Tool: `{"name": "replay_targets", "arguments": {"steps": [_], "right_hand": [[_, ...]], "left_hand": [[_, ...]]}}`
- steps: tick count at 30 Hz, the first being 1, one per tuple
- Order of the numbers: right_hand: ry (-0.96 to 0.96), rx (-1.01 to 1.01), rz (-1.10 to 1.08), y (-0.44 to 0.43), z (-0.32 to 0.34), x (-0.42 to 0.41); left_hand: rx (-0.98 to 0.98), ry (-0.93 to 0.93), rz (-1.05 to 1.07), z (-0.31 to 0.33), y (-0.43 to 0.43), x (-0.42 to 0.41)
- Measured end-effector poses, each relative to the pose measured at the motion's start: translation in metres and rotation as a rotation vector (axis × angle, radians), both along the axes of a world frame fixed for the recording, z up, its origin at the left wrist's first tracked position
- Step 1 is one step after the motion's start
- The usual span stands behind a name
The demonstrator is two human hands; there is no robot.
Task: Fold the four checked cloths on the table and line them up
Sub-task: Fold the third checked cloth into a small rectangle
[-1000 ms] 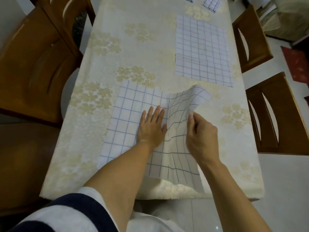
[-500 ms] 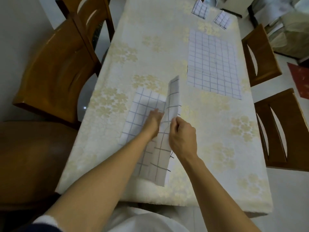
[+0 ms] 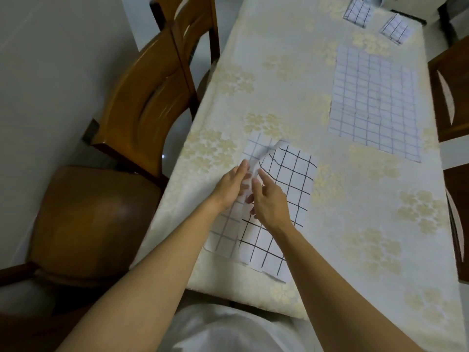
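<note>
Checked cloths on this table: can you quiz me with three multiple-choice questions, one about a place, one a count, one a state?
1. Where do the two small folded cloths lie?
A. Right by the person
B. At the far end of the table
C. On a chair

2. How many checked cloths are in view?
A. Two
B. Three
C. Four

3. How is the near cloth lying?
A. Spread fully flat
B. Partly folded, one part lapped over the other
C. Rolled into a tube

Answers:
1 B: they sit beyond the big flat cloth, at the top of the view.
2 C: there are two small ones, one flat, and one at the left hand and right hand.
3 B: a bold-lined flap lies over the fainter part.
</note>
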State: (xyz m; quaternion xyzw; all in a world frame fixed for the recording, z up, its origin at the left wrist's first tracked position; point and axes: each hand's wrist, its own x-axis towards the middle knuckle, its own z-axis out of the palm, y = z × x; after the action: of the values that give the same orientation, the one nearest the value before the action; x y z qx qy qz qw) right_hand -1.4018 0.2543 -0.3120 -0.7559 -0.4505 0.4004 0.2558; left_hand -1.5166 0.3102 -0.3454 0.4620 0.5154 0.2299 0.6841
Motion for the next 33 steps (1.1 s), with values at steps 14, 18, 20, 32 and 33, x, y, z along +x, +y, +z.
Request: {"name": "replay_targets", "arguments": {"steps": [14, 18, 20, 32, 33], "right_hand": [[-0.597, -0.052, 0.265, -0.075, -0.067, 0.057], [-0.612, -0.101, 0.262, -0.086, -0.081, 0.057], [-0.632, -0.096, 0.267, -0.086, -0.086, 0.057], [-0.683, -0.147, 0.255, -0.08, -0.092, 0.059], [-0.682, -0.147, 0.254, -0.079, -0.092, 0.058]], "left_hand": [[0.235, 0.53, 0.028, -0.032, -0.007, -0.011], [0.45, 0.562, 0.094, -0.034, -0.016, -0.012], [0.641, 0.708, 0.083, -0.039, -0.021, -0.013], [0.823, 0.998, -0.656, -0.063, -0.025, 0.026], [0.835, 1.005, -0.66, -0.064, -0.023, 0.026]]}}
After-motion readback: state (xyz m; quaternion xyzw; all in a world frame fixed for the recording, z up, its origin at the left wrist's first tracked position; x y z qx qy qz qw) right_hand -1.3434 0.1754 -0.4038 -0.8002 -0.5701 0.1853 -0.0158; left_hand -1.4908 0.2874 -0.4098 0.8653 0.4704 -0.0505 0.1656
